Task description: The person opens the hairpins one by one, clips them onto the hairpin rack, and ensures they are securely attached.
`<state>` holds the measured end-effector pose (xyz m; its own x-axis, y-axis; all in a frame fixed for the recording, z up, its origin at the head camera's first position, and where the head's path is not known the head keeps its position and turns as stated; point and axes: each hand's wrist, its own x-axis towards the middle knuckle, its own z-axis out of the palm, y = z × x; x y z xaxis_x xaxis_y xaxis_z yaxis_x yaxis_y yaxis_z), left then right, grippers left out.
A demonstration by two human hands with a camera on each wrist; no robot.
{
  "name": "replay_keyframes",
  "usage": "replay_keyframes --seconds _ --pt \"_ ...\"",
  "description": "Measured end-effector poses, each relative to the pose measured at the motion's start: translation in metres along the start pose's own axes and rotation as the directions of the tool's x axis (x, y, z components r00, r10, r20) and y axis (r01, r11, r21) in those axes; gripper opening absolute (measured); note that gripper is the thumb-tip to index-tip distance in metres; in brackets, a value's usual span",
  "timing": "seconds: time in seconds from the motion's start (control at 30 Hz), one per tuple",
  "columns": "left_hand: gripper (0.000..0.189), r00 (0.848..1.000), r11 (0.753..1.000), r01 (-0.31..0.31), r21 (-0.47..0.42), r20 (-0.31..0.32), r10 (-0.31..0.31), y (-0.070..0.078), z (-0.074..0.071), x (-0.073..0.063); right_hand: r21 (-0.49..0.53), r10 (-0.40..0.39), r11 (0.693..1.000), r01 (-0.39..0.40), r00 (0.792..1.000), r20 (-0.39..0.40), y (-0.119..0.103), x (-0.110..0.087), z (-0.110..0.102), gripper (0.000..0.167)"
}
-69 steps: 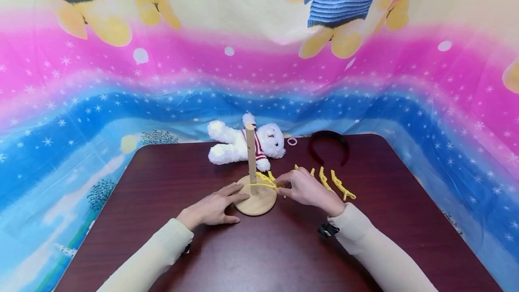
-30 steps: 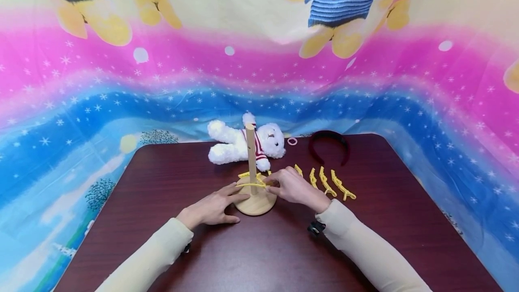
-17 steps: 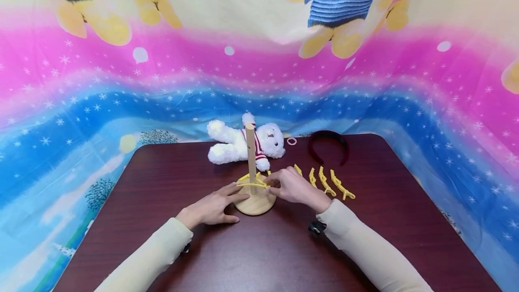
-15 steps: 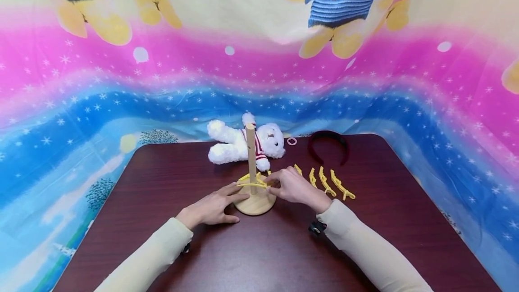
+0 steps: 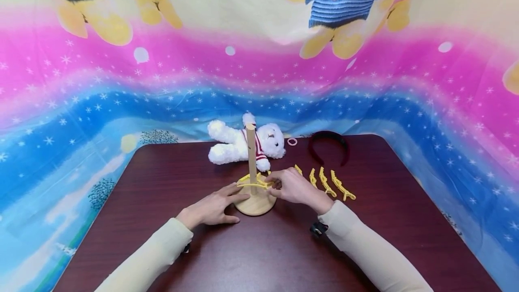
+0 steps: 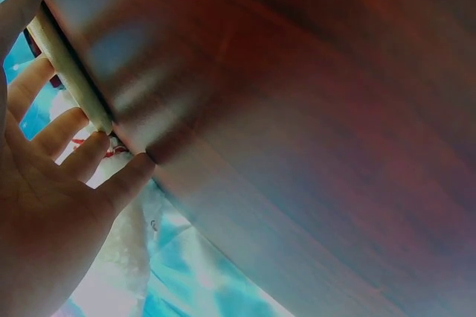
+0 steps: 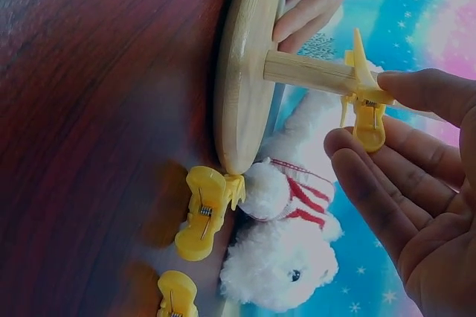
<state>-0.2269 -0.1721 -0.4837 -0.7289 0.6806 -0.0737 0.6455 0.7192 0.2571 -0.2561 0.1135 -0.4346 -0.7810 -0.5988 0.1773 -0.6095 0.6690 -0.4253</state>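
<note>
In the head view a yellow hair clip (image 5: 252, 184) lies across a round wooden post (image 5: 251, 152) that stands on a wooden disc base (image 5: 254, 206). My right hand (image 5: 295, 186) holds the clip's right end between thumb and fingers. The right wrist view shows the clip (image 7: 369, 112) with its two toothed halves on either side of the post, low to mid height, thumb on one side and bent fingers on the other. My left hand (image 5: 212, 205) has spread, relaxed fingers, the fingertips on the base's left edge; the left wrist view shows them along the disc rim (image 6: 71, 71).
Several more yellow clips (image 5: 325, 182) lie in a row right of the stand. Behind it rests a white teddy bear (image 5: 231, 148) in a striped shirt, with a small pink ring (image 5: 292, 141) and a dark red headband (image 5: 328, 141) to its right. A patterned cloth surrounds the table (image 5: 251, 256).
My right hand has moved left with the clip, which now straddles the post, and in the last half second its fingers have shifted slightly right. My left hand has stayed on the base.
</note>
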Motion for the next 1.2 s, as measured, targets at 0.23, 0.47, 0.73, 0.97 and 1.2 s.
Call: replay_keyframes --seconds 0.23,0.47,0.73,0.97,1.2 --pt "0.072 1.0 1.0 0.007 0.0 0.001 -0.007 0.0 0.001 0.0 0.014 0.01 1.0 -0.01 1.0 0.005 0.001 -0.004 -0.004 0.025" --pt "0.072 1.0 1.0 0.005 0.002 -0.002 -0.005 -0.001 0.002 0.0 0.056 0.039 0.998 -0.039 0.999 -0.004 0.007 -0.01 -0.012 0.03" --pt "0.072 1.0 1.0 0.005 0.0 -0.003 -0.005 0.0 0.001 0.0 0.073 0.067 0.995 -0.066 0.998 -0.019 0.021 -0.019 -0.024 0.026" --pt "0.072 1.0 1.0 0.005 -0.003 -0.006 -0.005 0.0 0.001 -0.001 0.119 0.105 0.988 -0.101 0.994 -0.022 0.032 -0.03 -0.033 0.023" --pt "0.072 1.0 1.0 0.012 0.0 0.001 -0.012 0.001 0.0 -0.001 0.133 0.151 0.98 -0.145 0.988 -0.034 0.047 -0.04 -0.039 0.023"
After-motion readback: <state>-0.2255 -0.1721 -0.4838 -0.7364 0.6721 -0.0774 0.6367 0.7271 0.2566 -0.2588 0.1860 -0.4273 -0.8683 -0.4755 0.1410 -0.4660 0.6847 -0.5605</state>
